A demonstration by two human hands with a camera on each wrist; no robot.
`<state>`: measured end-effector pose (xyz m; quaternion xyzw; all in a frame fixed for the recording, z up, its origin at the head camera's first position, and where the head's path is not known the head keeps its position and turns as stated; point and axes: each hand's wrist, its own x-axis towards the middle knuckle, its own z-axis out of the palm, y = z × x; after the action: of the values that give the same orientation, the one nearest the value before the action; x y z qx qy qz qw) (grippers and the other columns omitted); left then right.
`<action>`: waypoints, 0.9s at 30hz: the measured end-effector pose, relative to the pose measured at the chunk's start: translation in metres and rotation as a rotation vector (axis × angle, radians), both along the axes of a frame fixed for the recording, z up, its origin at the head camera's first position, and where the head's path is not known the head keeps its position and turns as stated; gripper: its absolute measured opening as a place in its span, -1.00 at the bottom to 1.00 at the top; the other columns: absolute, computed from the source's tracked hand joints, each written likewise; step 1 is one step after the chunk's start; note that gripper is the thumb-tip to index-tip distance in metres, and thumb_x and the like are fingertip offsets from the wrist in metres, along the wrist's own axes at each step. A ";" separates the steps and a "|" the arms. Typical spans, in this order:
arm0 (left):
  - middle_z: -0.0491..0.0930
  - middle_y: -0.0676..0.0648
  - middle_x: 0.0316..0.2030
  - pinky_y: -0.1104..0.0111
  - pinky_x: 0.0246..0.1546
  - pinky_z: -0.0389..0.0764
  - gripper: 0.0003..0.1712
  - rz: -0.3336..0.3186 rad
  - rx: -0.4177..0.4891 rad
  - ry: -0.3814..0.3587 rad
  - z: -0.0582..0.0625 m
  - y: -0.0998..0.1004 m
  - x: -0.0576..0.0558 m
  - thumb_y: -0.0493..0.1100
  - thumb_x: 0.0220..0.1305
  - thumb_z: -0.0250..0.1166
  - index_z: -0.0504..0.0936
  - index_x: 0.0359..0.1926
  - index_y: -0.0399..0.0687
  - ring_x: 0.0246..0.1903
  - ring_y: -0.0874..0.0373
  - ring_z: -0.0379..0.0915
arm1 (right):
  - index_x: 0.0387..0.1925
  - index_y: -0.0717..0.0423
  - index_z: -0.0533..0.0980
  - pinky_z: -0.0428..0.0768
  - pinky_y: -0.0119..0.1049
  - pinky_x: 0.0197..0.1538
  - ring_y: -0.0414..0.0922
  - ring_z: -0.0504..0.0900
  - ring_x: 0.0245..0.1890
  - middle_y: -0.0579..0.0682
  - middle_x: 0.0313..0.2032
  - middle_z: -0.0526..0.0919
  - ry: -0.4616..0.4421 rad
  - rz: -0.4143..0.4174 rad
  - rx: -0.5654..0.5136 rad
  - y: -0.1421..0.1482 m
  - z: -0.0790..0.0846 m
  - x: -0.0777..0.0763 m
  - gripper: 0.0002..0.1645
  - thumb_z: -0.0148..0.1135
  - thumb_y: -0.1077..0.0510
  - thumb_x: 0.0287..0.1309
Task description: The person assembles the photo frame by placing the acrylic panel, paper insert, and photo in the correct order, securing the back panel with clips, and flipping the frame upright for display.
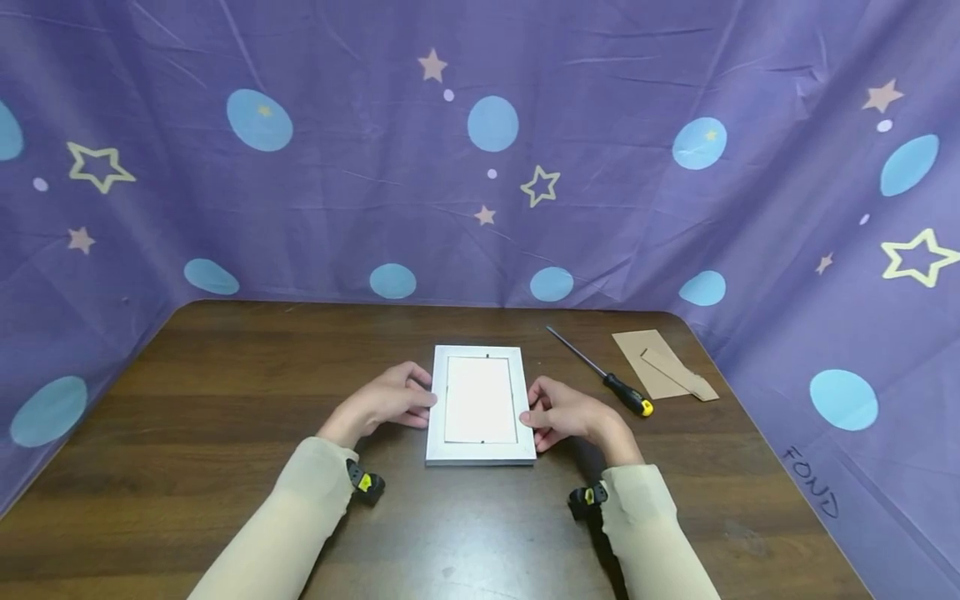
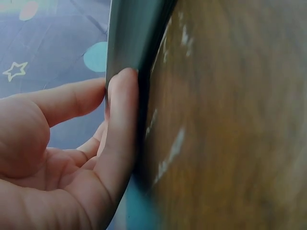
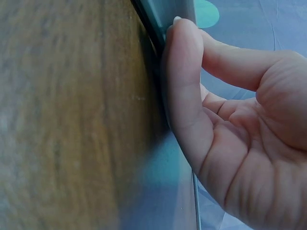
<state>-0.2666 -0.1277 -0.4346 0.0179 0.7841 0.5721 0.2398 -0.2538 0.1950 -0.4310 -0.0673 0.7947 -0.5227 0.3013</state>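
A white picture frame [image 1: 480,457] lies on the table in front of me, with a plain white panel [image 1: 482,400] inside its border. Small dark marks show at the panel's top and bottom edges. My left hand [image 1: 386,398] pinches the frame's left side, thumb on the upper face. On the opposite side my right hand [image 1: 567,412] pinches the border the same way. In the left wrist view a finger of the left hand [image 2: 81,158] presses along the frame's side edge [image 2: 129,38]. The right wrist view has the right hand [image 3: 230,120] bent against the other edge [image 3: 175,9].
A screwdriver [image 1: 618,387] with a black and yellow handle lies right of the frame. Beyond it is a brown backing board [image 1: 651,346] with a narrow brown strip [image 1: 678,372] across it. A purple patterned cloth [image 1: 330,200] hangs behind the wooden table [image 1: 225,417].
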 end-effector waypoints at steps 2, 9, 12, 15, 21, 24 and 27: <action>0.60 -0.30 -0.06 0.26 -0.19 0.85 -0.49 0.014 0.005 -0.002 -0.002 0.000 0.001 -0.32 0.44 0.34 0.37 0.30 -0.33 -0.26 0.03 0.68 | 0.08 0.26 0.31 0.84 -0.18 -0.27 -0.04 0.66 -0.40 0.15 -0.28 0.55 0.002 -0.001 0.002 0.000 0.000 0.000 -0.63 0.30 0.25 0.47; 0.61 -0.30 -0.05 0.25 -0.16 0.85 -0.48 0.045 0.026 -0.013 -0.003 0.000 0.003 -0.34 0.45 0.32 0.37 0.32 -0.34 -0.25 0.02 0.69 | 0.08 0.26 0.30 0.84 -0.18 -0.27 -0.03 0.66 -0.39 0.16 -0.27 0.56 0.000 0.001 -0.002 -0.001 -0.001 0.000 -0.64 0.29 0.25 0.48; 0.61 -0.30 -0.06 0.26 -0.15 0.85 -0.48 0.049 0.033 -0.027 -0.002 0.000 0.001 -0.34 0.45 0.33 0.37 0.32 -0.34 -0.25 0.02 0.68 | 0.09 0.25 0.31 0.83 -0.18 -0.27 -0.03 0.67 -0.38 0.16 -0.26 0.57 -0.003 -0.003 0.005 -0.001 0.000 -0.001 -0.64 0.29 0.25 0.48; 0.60 -0.29 -0.07 0.26 -0.14 0.85 -0.48 0.048 0.032 -0.039 0.000 0.000 0.001 -0.34 0.45 0.32 0.38 0.33 -0.32 -0.23 0.02 0.67 | 0.10 0.25 0.30 0.84 -0.18 -0.27 -0.03 0.67 -0.37 0.16 -0.26 0.57 -0.004 -0.002 0.005 -0.002 0.001 0.000 -0.62 0.30 0.24 0.47; 0.58 -0.27 -0.08 0.27 -0.13 0.85 -0.47 0.049 0.032 -0.046 0.001 0.000 0.002 -0.33 0.46 0.33 0.38 0.35 -0.31 -0.22 0.02 0.67 | 0.10 0.25 0.31 0.84 -0.17 -0.26 -0.04 0.67 -0.37 0.16 -0.25 0.57 -0.005 -0.004 0.007 -0.001 0.001 -0.001 -0.62 0.30 0.24 0.47; 0.59 -0.27 -0.10 0.27 -0.14 0.85 -0.47 0.064 0.039 -0.042 0.000 0.001 0.001 -0.34 0.45 0.34 0.39 0.34 -0.31 -0.24 0.03 0.67 | 0.10 0.26 0.31 0.84 -0.17 -0.26 -0.04 0.67 -0.37 0.16 -0.25 0.58 -0.002 -0.006 0.002 -0.001 0.001 0.000 -0.62 0.29 0.25 0.47; 0.60 -0.28 -0.09 0.28 -0.14 0.85 -0.48 0.070 0.045 -0.028 -0.002 0.003 0.002 -0.34 0.44 0.33 0.38 0.33 -0.33 -0.25 0.04 0.67 | 0.10 0.26 0.31 0.84 -0.17 -0.26 -0.04 0.66 -0.38 0.16 -0.25 0.58 0.004 -0.003 -0.001 -0.001 0.000 0.000 -0.63 0.29 0.25 0.47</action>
<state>-0.2643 -0.1251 -0.4367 -0.0122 0.7676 0.5981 0.2301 -0.2541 0.1940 -0.4305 -0.0674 0.7952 -0.5233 0.2988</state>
